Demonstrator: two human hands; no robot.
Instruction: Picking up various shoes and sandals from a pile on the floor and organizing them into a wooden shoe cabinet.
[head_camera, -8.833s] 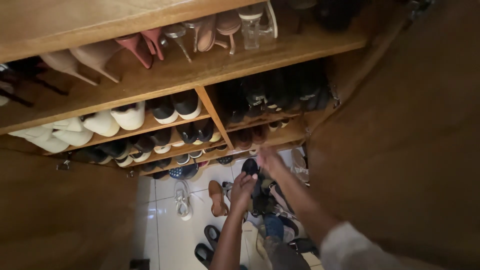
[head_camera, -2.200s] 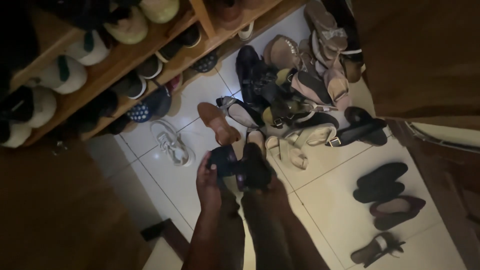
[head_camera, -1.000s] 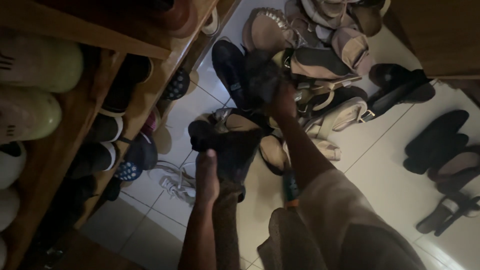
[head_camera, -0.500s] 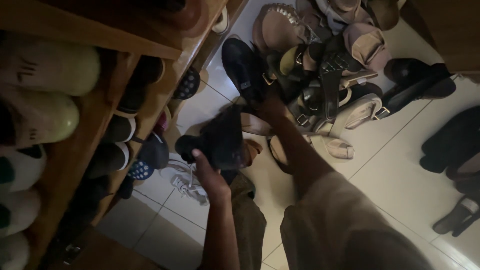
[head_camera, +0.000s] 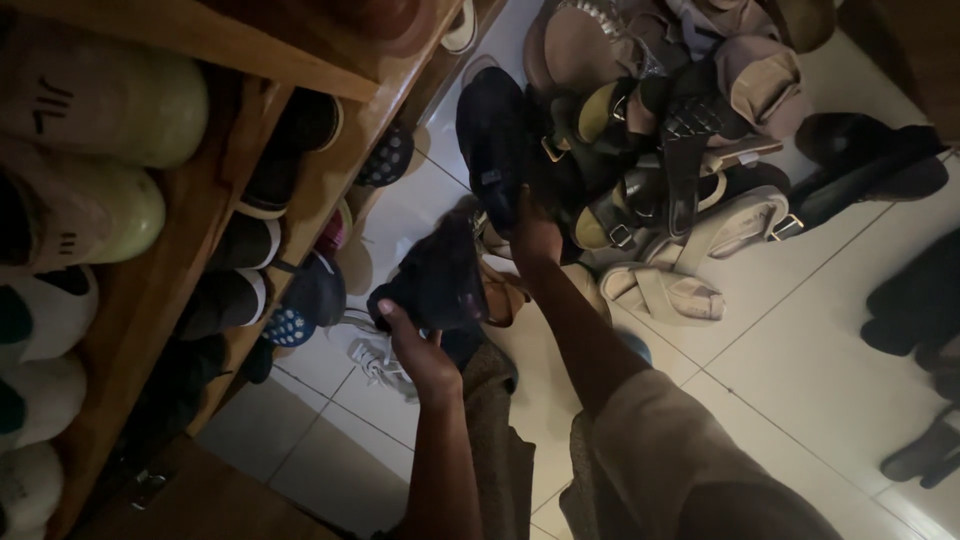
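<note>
Vs half a second earlier: view shifted a bit, pile of shoes (head_camera: 670, 160) sits slightly higher and more right in frame; left hand (head_camera: 415, 345) with its dark shoe (head_camera: 435, 280) barely moved; right hand (head_camera: 535, 235) stays low at the near edge of the pile, by the black shoe (head_camera: 490, 140). A second ago the right hand was up holding a dark fuzzy thing above the pile; that's down now.

Left hand fingers wrapped around the dark shoe from below, thumb on its near edge, shoe held off the floor, just left of the right forearm. Right hand fingers: cannot tell if closed on anything, too dark, hand merges with the pile.

Surface: pale glossy floor tiles (head_camera: 780, 330) with dark grout lines. Wooden shoe rack (head_camera: 190, 260) runs along the left, pale green-white shoes (head_camera: 90, 160) on its upper shelf, dark sneakers lower down. White sneaker (head_camera: 375, 360) lies on the floor under the left hand. Beige strappy sandal (head_camera: 665, 290) at pile's near side.

Hard to read: whole scene dim. Dark flat shoes (head_camera: 915, 300) cut off at right edge. Rack shelves cropped at top and left. Tan shoe behind the held one mostly hidden.
</note>
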